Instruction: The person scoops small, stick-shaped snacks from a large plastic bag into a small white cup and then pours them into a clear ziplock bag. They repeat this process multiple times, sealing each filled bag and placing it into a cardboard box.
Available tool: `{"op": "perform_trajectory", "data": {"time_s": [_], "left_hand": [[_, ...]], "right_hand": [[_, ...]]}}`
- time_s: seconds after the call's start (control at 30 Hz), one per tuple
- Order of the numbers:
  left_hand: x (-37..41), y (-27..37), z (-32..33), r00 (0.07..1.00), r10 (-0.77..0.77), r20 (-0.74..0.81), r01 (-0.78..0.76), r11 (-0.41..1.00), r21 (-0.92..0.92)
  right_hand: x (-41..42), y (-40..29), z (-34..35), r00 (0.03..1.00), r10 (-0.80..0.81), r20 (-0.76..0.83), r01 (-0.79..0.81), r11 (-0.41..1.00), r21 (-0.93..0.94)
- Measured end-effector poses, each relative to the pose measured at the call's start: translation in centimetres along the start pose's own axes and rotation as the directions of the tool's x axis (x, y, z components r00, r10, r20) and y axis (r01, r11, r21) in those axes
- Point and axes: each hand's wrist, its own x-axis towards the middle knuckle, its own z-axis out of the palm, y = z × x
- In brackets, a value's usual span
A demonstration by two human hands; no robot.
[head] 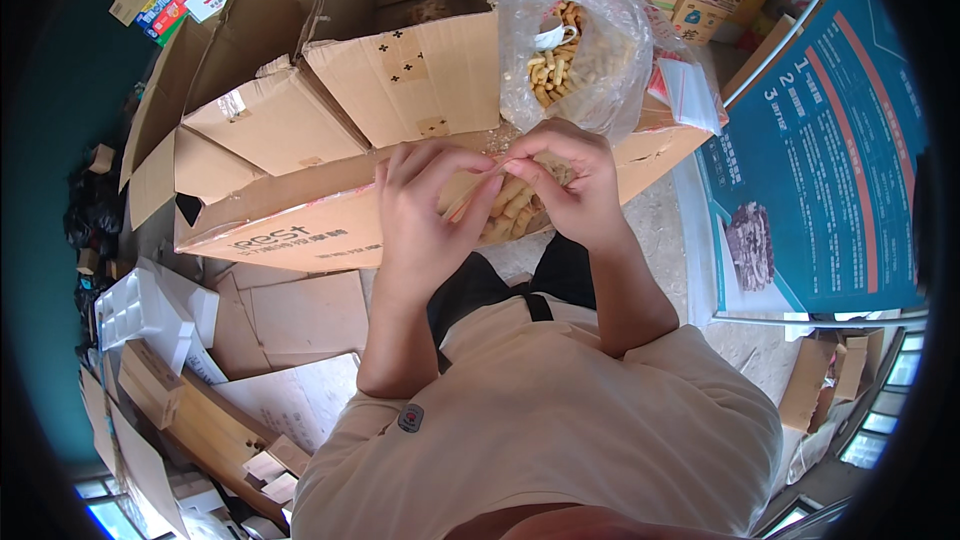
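A small clear plastic bag (517, 211) filled with pale yellow snack sticks hangs between my hands, at the near edge of a large carton. My left hand (435, 199) pinches the top edge of this bag between thumb and finger. From the other side, the thumb and finger of my right hand (566, 172) pinch the same edge, and the fingertips of both hands nearly meet. Just beyond, a large clear plastic bag (630, 37) lies open on the carton with loose snack sticks (553, 75) inside. A white cup-like scoop (553, 34) rests on those sticks.
Under it all is the long cardboard carton (315, 229). Two open cardboard boxes (405, 82) stand on it at the left. Flat clear bags (686, 94) lie at its right end. A printed banner (817, 165) stands to the right; white foam boxes (150, 307) sit at lower left.
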Motion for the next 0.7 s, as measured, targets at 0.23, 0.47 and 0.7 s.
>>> {"op": "perform_trajectory", "data": {"time_s": [0.23,0.47,0.7], "left_hand": [[-0.07,0.41,0.12,1.0,0.005,-0.001,-0.005,0.996,0.093],[-0.12,0.13,0.08,0.999,-0.037,0.004,0.037,0.999,-0.015],[-0.14,-0.07,0.24,0.999,-0.035,-0.006,0.034,0.996,-0.083]], "right_hand": [[-0.01,0.11,0.16,1.0,-0.03,-0.006,0.03,0.998,-0.049],[0.09,0.1,0.29,1.0,-0.026,-0.004,0.026,0.999,-0.029],[-0.12,0.18,-0.21,0.999,0.015,0.035,-0.015,1.0,0.004]]}}
